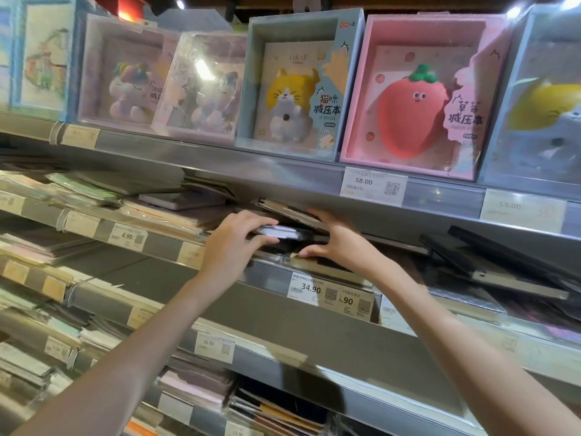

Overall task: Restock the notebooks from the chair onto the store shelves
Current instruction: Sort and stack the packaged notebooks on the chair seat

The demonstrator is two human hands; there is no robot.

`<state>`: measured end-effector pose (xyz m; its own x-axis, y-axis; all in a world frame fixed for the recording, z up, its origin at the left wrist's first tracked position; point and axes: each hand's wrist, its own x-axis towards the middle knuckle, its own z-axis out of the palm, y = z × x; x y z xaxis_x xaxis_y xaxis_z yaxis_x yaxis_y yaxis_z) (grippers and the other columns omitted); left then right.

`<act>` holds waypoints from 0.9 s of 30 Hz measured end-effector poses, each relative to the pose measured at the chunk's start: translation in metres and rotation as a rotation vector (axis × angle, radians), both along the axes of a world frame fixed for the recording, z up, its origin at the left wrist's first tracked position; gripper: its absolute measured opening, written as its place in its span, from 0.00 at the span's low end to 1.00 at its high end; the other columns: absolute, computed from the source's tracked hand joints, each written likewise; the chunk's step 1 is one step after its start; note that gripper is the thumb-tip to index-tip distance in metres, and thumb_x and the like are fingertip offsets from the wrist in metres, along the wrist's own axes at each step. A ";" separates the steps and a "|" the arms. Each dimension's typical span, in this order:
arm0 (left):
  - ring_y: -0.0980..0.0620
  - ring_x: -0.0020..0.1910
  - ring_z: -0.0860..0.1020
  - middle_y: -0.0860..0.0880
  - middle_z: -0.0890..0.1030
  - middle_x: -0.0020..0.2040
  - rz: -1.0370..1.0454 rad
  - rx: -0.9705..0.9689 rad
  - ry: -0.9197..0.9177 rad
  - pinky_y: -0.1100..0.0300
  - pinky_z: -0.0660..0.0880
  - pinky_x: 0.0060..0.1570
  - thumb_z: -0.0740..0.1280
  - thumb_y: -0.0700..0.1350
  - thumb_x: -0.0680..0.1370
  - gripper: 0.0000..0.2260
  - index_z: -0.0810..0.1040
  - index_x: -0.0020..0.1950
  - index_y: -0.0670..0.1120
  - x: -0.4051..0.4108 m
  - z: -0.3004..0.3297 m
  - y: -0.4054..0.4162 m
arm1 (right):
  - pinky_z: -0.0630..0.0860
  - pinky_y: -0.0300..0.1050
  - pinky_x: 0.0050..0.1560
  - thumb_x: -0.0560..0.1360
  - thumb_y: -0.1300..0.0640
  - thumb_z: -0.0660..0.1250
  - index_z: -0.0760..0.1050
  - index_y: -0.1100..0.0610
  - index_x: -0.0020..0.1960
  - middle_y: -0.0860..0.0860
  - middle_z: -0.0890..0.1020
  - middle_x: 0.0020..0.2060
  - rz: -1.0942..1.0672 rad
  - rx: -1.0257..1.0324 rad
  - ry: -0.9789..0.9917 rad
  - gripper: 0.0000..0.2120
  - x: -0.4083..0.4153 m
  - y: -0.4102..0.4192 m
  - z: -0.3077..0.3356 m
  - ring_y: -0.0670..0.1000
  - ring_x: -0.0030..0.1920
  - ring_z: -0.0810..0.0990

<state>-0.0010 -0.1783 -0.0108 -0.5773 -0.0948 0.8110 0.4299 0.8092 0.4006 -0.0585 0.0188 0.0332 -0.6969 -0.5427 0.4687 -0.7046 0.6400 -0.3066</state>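
Observation:
Both of my hands reach into the second shelf point(273, 262) from the top. My left hand point(232, 243) grips the left end of a dark notebook point(283, 233) with white page edges, fingers over its top. My right hand point(333, 243) is spread against the notebook's right side, thumb low on the shelf lip and fingers up by a brown notebook point(289, 212) lying tilted behind. The chair is out of view.
Boxed squishy notebooks stand on the top shelf: a cat box point(298, 89) and a pink strawberry box point(421, 99). Black notebooks point(503, 265) lean at the right of the same shelf. Stacks of thin notebooks point(94, 196) fill the left shelves. Price tags point(309, 289) line the rails.

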 end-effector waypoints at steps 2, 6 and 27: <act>0.53 0.44 0.74 0.55 0.79 0.45 0.081 -0.207 0.065 0.62 0.66 0.41 0.64 0.59 0.72 0.16 0.82 0.53 0.53 0.002 0.002 0.015 | 0.65 0.53 0.68 0.67 0.49 0.74 0.60 0.48 0.72 0.50 0.68 0.69 -0.057 0.026 0.082 0.38 -0.005 -0.002 -0.004 0.53 0.68 0.64; 0.55 0.46 0.75 0.57 0.79 0.46 0.024 -0.225 0.055 0.59 0.71 0.40 0.65 0.64 0.68 0.20 0.81 0.53 0.55 0.008 -0.002 0.024 | 0.67 0.53 0.67 0.70 0.53 0.72 0.61 0.47 0.72 0.50 0.68 0.69 -0.073 0.068 0.108 0.34 -0.008 0.008 -0.010 0.53 0.69 0.65; 0.60 0.67 0.65 0.62 0.66 0.68 -0.287 -0.002 -0.138 0.62 0.64 0.65 0.71 0.34 0.70 0.39 0.59 0.66 0.70 0.003 -0.006 0.002 | 0.71 0.45 0.62 0.66 0.53 0.73 0.66 0.37 0.65 0.36 0.73 0.59 0.026 -0.022 0.136 0.31 0.048 0.082 0.006 0.39 0.61 0.71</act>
<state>0.0024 -0.1765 -0.0173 -0.6849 0.0895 0.7231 0.5824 0.6637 0.4694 -0.0103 0.1007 0.0394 -0.6120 -0.5482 0.5700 -0.7566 0.6156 -0.2203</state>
